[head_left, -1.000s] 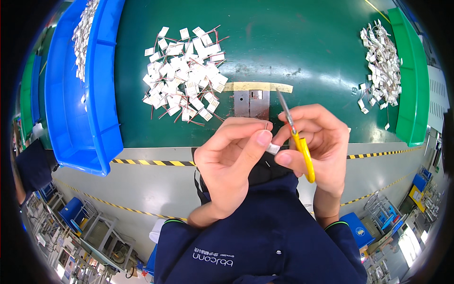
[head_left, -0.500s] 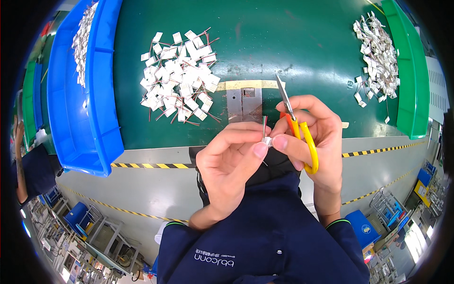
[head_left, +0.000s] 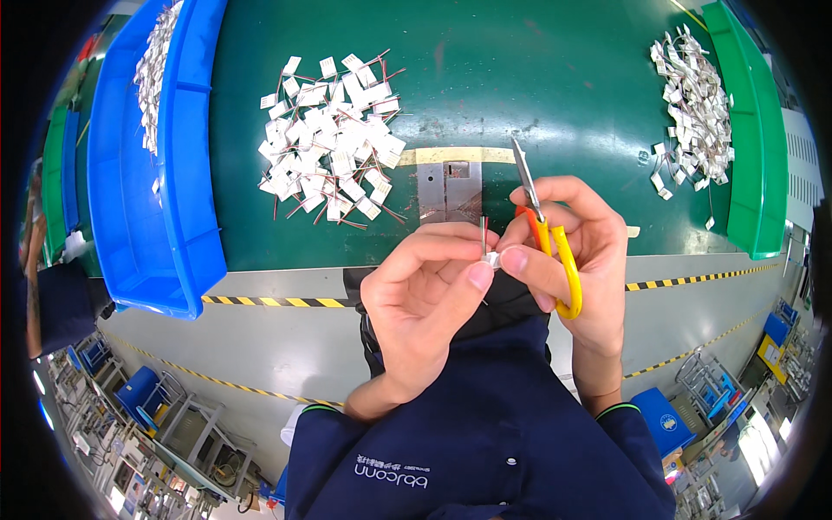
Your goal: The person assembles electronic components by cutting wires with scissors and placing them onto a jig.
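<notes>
Between the fingertips of both hands is a small white connector (head_left: 491, 259) with thin coloured wires standing up from it. My left hand (head_left: 425, 299) pinches it between thumb and forefinger. My right hand (head_left: 572, 260) has its thumb tip at the connector's right side. That same hand carries a pair of yellow-and-orange-handled scissors (head_left: 568, 276), blades pointing up and away, one handle loop hanging by the palm. Beyond my left hand lies a loose pile of white connectors with short dark and red wires (head_left: 334, 139). The fingers partly cover the held connector.
A blue bin (head_left: 192, 173) with white pieces stands at the left, a green bin (head_left: 752, 156) at the right beside another white heap (head_left: 695, 113). A metal plate (head_left: 449, 192) with tape sits at the green table's (head_left: 537, 78) near edge. Another person's arm (head_left: 35, 277) shows far left.
My hands keep nearly the same pose around the connector. The whole scene has shifted very slightly in view, and the other person's arm at far left has moved.
</notes>
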`<state>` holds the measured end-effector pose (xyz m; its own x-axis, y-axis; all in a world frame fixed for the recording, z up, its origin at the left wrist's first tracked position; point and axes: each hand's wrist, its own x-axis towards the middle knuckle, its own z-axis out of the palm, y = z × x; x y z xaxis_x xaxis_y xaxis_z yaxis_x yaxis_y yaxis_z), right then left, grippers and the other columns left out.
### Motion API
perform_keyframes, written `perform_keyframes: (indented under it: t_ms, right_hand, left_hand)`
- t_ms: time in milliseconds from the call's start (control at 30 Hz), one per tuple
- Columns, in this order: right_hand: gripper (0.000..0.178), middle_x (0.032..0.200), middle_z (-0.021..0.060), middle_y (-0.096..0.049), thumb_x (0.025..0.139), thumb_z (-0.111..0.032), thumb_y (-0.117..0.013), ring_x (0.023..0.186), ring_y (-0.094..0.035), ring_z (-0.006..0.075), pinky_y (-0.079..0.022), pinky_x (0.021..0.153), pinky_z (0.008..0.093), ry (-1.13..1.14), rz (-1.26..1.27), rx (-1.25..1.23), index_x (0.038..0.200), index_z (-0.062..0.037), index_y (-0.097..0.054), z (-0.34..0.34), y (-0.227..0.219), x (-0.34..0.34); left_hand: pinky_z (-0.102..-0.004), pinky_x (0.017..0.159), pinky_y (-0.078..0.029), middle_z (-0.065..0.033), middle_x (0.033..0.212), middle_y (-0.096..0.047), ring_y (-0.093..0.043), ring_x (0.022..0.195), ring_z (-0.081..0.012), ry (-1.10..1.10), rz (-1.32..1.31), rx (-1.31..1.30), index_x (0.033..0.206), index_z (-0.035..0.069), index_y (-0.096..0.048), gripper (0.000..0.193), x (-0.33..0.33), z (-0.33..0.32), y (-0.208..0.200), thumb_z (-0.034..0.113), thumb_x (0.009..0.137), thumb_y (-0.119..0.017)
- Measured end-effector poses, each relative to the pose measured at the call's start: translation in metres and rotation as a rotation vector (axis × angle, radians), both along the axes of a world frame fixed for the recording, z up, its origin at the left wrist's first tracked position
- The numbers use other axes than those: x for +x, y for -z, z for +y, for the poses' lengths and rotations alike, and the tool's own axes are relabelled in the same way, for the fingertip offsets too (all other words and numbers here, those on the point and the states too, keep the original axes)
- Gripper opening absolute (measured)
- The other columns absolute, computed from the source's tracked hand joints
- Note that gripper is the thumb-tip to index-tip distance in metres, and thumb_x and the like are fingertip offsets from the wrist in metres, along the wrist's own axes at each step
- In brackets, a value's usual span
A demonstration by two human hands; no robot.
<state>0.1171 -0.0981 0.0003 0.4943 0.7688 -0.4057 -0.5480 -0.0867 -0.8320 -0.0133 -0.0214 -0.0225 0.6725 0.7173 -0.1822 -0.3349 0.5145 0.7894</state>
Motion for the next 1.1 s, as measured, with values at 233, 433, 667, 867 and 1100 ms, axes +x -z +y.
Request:
perform_keyframes:
  t_ms: [233, 433, 667, 867, 1100]
  right_hand:
    - [0.037, 0.077, 0.0099, -0.066, 0.074, 0.007, -0.071, 0.053, -0.055, 0.0027, -0.034, 0.040, 0.0143, -0.008, -0.044, -0.026, 0.107, 0.0042, -0.052, -0.001, 0.000, -0.001]
    - [0.034, 0.080, 0.0092, -0.066, 0.076, 0.008, -0.069, 0.064, -0.061, 0.0053, -0.042, 0.050, 0.0145, -0.027, -0.132, -0.043, 0.106, 0.0044, -0.054, 0.000, 0.002, -0.002]
    - [0.028, 0.080, 0.0068, -0.065, 0.079, 0.008, -0.065, 0.066, -0.061, 0.0047, -0.041, 0.051, 0.0141, 0.034, -0.281, -0.081, 0.104, 0.0032, -0.055, -0.007, 0.009, 0.005]
    - [0.028, 0.078, 0.0065, -0.064, 0.079, 0.007, -0.066, 0.056, -0.054, 0.0021, -0.034, 0.043, 0.0145, 0.048, -0.297, -0.100, 0.104, 0.0029, -0.055, -0.006, 0.008, 0.004]
    - [0.027, 0.078, 0.0067, -0.064, 0.079, 0.007, -0.065, 0.055, -0.053, 0.0017, -0.034, 0.042, 0.0148, 0.050, -0.300, -0.088, 0.104, 0.0031, -0.055, -0.007, 0.008, 0.004]
  left_hand:
    - [-0.0289, 0.086, -0.047, -0.0151, 0.101, -0.059, -0.058, 0.097, -0.0173, 0.005, 0.014, 0.012, 0.095, -0.009, -0.058, 0.012, 0.001, 0.003, 0.002, -0.011, 0.082, -0.059]
    - [-0.0280, 0.080, -0.049, -0.0161, 0.098, -0.060, -0.061, 0.090, -0.0190, -0.083, 0.141, 0.326, 0.090, -0.007, -0.060, 0.014, -0.006, 0.011, 0.002, -0.013, 0.078, -0.062]
    - [-0.0266, 0.072, -0.054, -0.0144, 0.092, -0.065, -0.063, 0.083, -0.0182, -0.569, 0.662, 0.934, 0.088, -0.005, -0.065, 0.013, -0.015, 0.061, 0.007, -0.008, 0.076, -0.069]
    - [-0.0261, 0.071, -0.055, -0.0154, 0.094, -0.064, -0.064, 0.083, -0.0185, -0.637, 0.678, 0.973, 0.089, -0.006, -0.065, 0.013, -0.019, 0.081, 0.014, -0.009, 0.076, -0.068]
    - [-0.0334, 0.075, -0.048, -0.0068, 0.102, -0.060, -0.055, 0.091, -0.0234, -0.380, 0.866, 1.317, 0.083, 0.007, -0.069, 0.022, -0.023, 0.077, 0.000, 0.004, 0.064, -0.079]
